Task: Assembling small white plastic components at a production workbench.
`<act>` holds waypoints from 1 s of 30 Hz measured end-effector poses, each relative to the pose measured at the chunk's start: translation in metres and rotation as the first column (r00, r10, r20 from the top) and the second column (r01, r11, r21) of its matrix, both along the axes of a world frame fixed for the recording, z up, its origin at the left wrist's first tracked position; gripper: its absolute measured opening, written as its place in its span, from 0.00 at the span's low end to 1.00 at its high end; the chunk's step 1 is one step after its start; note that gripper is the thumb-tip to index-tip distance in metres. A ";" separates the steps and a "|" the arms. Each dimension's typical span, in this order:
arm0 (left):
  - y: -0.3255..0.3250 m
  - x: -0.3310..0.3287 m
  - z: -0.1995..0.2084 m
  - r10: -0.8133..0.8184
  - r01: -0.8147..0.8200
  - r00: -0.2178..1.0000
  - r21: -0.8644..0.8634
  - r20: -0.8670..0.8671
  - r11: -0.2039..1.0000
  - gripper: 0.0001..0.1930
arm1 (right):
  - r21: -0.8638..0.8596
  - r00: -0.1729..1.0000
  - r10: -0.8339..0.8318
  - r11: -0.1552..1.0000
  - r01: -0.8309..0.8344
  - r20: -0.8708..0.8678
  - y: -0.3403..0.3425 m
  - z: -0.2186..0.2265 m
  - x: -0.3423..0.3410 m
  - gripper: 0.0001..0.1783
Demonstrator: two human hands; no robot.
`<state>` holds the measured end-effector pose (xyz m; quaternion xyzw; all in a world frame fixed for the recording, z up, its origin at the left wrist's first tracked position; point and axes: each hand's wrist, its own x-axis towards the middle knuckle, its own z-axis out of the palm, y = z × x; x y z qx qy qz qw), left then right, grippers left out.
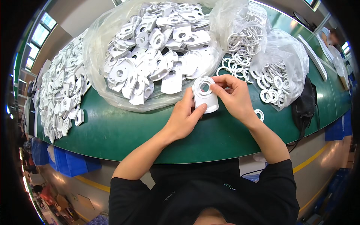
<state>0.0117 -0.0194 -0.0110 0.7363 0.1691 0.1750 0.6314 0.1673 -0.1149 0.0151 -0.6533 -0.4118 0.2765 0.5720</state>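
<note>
A white plastic housing (pixel 207 102) with a rounded top and a round hole is held up over the green table. My left hand (pixel 183 117) is closed round its left side, with the thumb across the front. A white ring (pixel 203 80) lies against the housing around the hole. My right hand (pixel 235 94) pinches the ring's right edge between thumb and fingertips; whether the ring is fully seated I cannot tell. Just below my right wrist, a loose white ring (pixel 259 114) lies on the table.
A large clear bag (pixel 98 88) full of white housings spreads across the table (pixel 146 131). More housings (pixel 62 97) are heaped at left. Rings fill two clear bags, one at back right (pixel 225 18) and another (pixel 296 56) beside it. A black pouch (pixel 304 105) sits at the right edge.
</note>
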 end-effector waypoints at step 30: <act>-0.010 -0.002 0.004 0.035 -0.031 0.999 0.206 -0.015 0.978 0.15 | -0.010 0.988 0.019 1.000 -0.021 -0.152 0.001 -0.009 0.007 0.09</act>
